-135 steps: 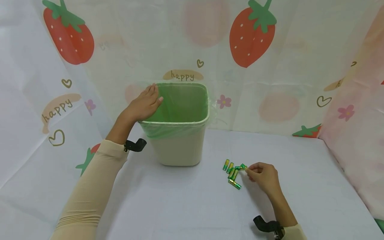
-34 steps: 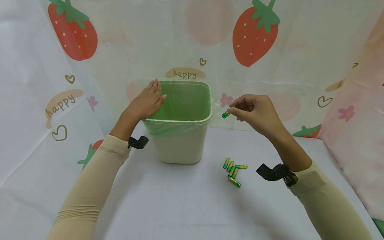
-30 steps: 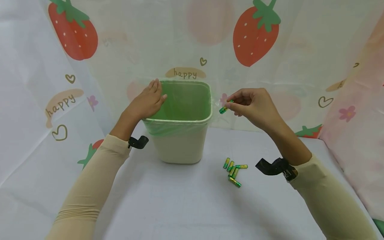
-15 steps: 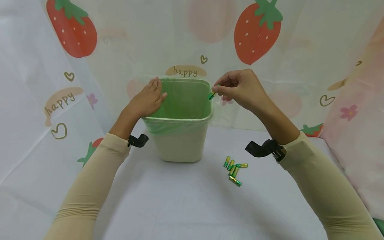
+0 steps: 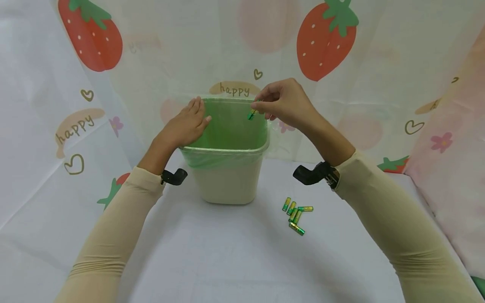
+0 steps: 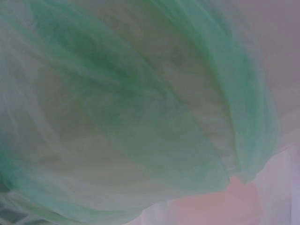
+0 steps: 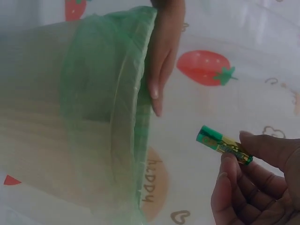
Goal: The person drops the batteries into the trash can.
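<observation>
head view, upper centre: the right hand pinches a battery, its long axis slanting down-left from the grip above the bin, while the left hand, farther away, rests straight-fingered at the bin's left.

Muted, even light leaves soft, faint shadows in front of the bin. The left wrist view is dim and blurred, the right one dull and slightly hazy.
</observation>
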`<state>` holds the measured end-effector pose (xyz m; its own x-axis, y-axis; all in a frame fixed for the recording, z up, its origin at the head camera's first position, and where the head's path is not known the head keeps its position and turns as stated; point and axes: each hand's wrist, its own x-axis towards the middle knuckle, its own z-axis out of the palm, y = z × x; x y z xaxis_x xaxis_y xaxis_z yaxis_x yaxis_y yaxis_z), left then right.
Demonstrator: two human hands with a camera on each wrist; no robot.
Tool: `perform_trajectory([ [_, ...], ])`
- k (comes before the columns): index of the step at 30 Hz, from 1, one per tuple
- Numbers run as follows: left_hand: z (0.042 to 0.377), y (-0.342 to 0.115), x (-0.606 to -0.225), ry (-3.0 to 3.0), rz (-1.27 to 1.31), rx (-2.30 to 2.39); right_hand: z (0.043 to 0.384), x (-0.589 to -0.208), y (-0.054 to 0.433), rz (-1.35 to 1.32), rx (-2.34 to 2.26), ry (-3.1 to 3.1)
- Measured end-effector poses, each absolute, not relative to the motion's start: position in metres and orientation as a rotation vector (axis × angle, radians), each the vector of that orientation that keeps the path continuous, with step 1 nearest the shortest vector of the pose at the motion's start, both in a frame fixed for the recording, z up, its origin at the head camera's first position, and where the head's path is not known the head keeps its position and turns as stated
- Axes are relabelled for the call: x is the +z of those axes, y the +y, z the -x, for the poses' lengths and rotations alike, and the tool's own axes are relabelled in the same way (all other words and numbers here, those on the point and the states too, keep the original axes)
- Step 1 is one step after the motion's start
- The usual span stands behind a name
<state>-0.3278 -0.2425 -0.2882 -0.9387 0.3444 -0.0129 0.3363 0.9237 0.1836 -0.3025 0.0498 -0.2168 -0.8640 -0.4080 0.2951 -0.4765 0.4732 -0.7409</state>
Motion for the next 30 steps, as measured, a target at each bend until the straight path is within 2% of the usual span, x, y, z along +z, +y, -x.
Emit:
perform_trajectory([
  [13,0.327,-0.245,-0.288,3.034,-0.526,0.282,0.325,-0.228,0.016,-0.845,1.321,-2.716],
  [30,0.328,-0.241,-0.288,3.032,-0.521,0.27,0.349,-0.252,-0.006,-0.775,1.229,-2.847],
])
